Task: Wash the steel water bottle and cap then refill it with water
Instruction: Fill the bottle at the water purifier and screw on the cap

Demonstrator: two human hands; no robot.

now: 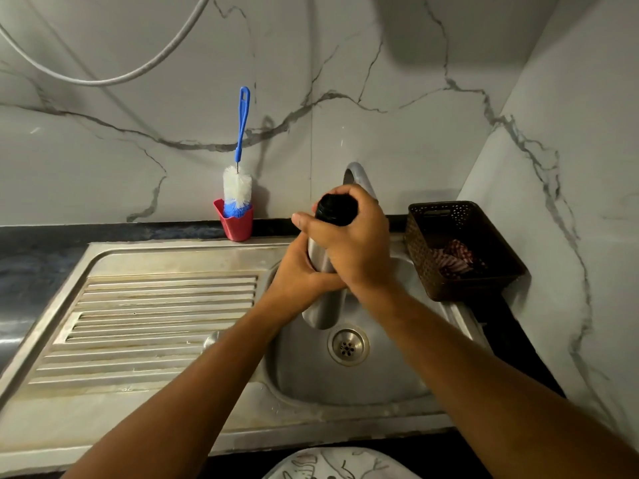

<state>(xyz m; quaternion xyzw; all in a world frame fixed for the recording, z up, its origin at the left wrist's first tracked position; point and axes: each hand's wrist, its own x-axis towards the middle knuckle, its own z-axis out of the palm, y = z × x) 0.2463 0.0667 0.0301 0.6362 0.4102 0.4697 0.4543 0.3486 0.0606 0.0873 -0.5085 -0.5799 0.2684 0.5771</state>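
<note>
Marble-walled steel sink (145, 344): left hand (297, 271) grips the steel bottle (323, 305), right hand (352, 243) its black cap (335, 209).

— Where does the camera sit?
— On the head, looking forward and down, close over the sink (373, 382).
— And higher up?
— The marble wall (345, 81) fills the upper frame.

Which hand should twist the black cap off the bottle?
The right hand: it already wraps the black cap, while the left hand grips the steel bottle lower down, steadying it over the sink.
</note>
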